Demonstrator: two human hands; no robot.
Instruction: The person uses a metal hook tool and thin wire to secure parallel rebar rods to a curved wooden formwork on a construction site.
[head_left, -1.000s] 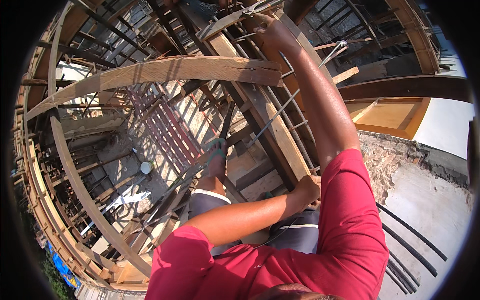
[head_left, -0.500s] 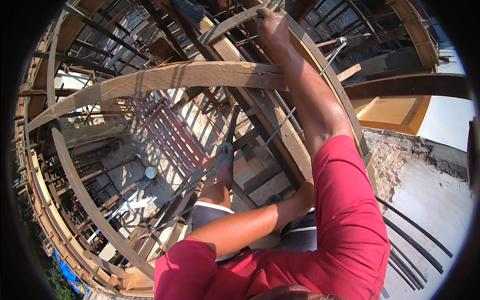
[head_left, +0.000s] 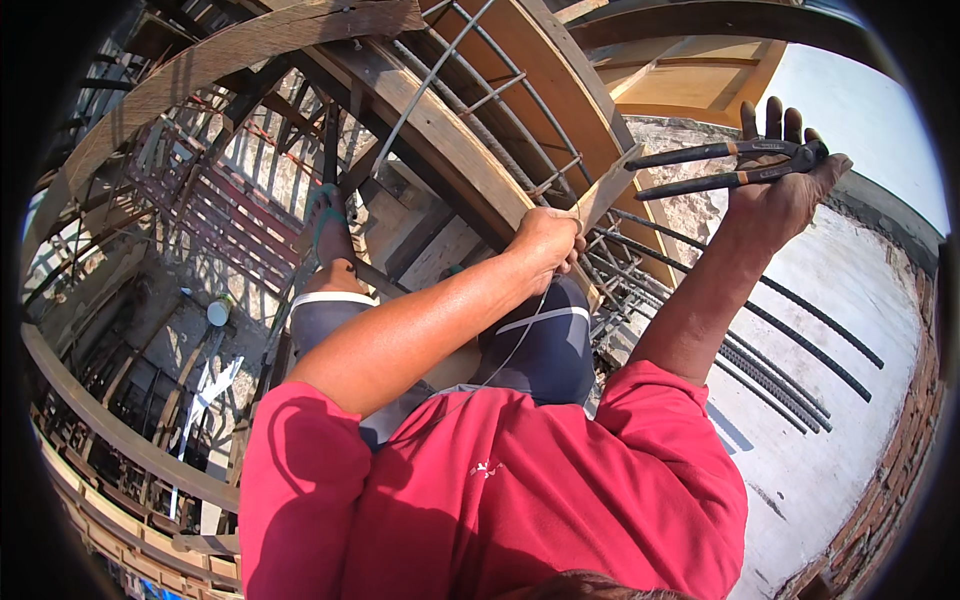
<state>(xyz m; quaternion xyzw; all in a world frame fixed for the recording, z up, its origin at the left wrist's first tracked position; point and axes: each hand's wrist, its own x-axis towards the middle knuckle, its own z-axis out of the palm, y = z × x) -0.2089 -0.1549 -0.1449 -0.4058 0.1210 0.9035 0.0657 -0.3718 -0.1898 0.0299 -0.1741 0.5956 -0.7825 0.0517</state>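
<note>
My left hand [head_left: 548,240] is closed in a pinch beside the narrow timber beam, just above my knees. A thin wire [head_left: 527,330] trails down from it across my lap. On the right, my raised right hand [head_left: 785,200] carries a pair of pincers [head_left: 690,186] across its palm. Their jaws lie by the thumb and the dark handles point left. The fingers behind them are stretched out, so the hold looks loose. A pale piece of wood [head_left: 606,188] slants up between the left hand and the handle ends.
A steel rebar cage [head_left: 500,95] runs inside the wooden formwork [head_left: 555,75]. Rebar ends [head_left: 800,315] stick out over a pale slab [head_left: 850,430] on the right. A curved timber [head_left: 230,60] crosses the upper left. Below lie red slats [head_left: 215,215] and a white bucket [head_left: 218,312].
My view has swung right. My right hand has come back from the curved timber at the top and now bears the pincers. My left hand has moved up from beside my foot.
</note>
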